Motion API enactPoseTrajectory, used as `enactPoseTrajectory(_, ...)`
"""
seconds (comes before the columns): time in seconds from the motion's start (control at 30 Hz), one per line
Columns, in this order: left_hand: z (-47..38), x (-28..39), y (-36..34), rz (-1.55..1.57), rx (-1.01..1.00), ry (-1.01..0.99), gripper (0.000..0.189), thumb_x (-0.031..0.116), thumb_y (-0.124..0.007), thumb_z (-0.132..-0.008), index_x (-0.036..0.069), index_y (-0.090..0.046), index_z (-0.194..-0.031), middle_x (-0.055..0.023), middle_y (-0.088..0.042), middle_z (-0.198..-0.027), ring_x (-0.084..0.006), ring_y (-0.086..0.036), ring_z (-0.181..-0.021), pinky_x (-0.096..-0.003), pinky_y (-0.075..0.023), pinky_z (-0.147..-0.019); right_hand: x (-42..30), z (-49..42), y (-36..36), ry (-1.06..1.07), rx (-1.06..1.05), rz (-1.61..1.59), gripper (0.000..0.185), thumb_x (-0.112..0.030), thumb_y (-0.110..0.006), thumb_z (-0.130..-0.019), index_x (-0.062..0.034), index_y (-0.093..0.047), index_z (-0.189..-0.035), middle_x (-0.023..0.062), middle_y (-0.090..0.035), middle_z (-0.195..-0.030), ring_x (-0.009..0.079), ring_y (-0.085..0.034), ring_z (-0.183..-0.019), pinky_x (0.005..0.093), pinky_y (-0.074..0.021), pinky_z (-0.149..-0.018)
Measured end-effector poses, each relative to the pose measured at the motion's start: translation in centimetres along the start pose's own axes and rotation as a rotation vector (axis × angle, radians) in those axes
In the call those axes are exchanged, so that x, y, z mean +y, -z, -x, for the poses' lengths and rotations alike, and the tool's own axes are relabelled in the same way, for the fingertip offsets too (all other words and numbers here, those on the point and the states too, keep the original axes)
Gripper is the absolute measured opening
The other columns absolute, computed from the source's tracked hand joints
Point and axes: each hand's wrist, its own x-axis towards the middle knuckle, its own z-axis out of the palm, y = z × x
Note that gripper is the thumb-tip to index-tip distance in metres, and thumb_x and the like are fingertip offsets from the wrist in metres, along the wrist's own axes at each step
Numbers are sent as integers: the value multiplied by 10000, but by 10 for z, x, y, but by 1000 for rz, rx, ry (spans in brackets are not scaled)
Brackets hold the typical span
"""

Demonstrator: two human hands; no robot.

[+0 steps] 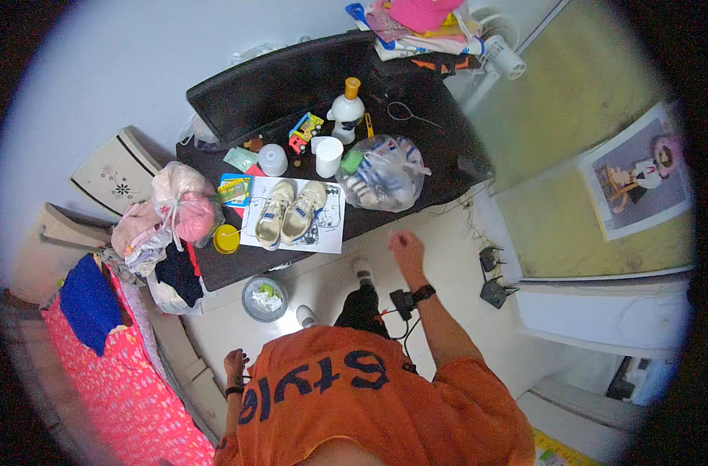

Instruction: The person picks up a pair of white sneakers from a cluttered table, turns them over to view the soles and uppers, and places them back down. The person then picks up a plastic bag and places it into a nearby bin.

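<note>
My right hand (407, 254), a dark band at its wrist, is in the air over the tiled floor, near the front edge of the dark desk (237, 269). Its fingers are curled and blurred; whether they hold anything is unclear. My left hand (235, 364) hangs low beside my orange shirt, fingers partly bent, with no object seen in it. On the desk a pair of white sneakers (288, 214) stands on a drawn-on sheet of paper (331, 242). To their right lies a knotted clear plastic bag (389, 173) of striped cloth items.
A yellow round lid or dish (226, 239), a white bottle (347, 113) and a toy truck (305, 133) are on the desk. A waste bin (248, 298) stands on the floor below. Bags of clothes (182, 204) are at the left, black router-like devices (493, 293) at the right.
</note>
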Motion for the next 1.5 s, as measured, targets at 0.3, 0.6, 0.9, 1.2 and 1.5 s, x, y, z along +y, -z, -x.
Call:
enactPoseTrajectory(0.3,27,44,-135,-61,-65,-34,324,234,-605,-935,-32,-638,-1119,-144,-697,-932,-213,-695,-760,-308,-562,-620,50,-174,56,225,161,-283,329,-232,-727,-848,-58,-624,-1108,137,-643,-1005,313,-600,-934,430,-465,-879)
enactPoseTrajectory(0.6,77,53,-217,-441,-102,-346,318,209,-580,-962,-52,-636,-1135,-138,-704,-975,-204,-696,-811,-305,-587,-702,30,-185,14,422,-223,-251,681,-307,-788,-779,-35,-484,-1324,222,-594,-1217,392,-579,-1090,476,-425,-968)
enactPoseTrajectory(0.9,89,68,-267,-615,-7,-183,344,227,-562,-968,-59,-636,-1143,-165,-704,-1008,-233,-706,-868,-321,-592,-721,20,-192,-20,131,-163,-262,691,-378,-804,-773,-28,-479,-1272,187,-654,-1071,319,-657,-948,409,-520,-824)
enactPoseTrajectory(1.2,96,64,-282,-213,79,-63,334,198,-579,-938,-60,-639,-1141,-149,-702,-971,-216,-694,-832,-325,-588,-745,3,-263,34,-282,-493,-917,209,-264,-590,-969,-68,-612,-899,-24,-592,-801,92,-521,-725,265,-419,-627)
enactPoseTrajectory(1.5,103,87,-286,-278,135,-141,286,131,-570,-930,-45,-656,-1138,-153,-715,-987,-209,-705,-860,-323,-571,-775,-38,-259,93,-246,-567,-1057,248,-273,-576,-979,-40,-616,-1053,5,-621,-947,107,-540,-842,267,-437,-777)
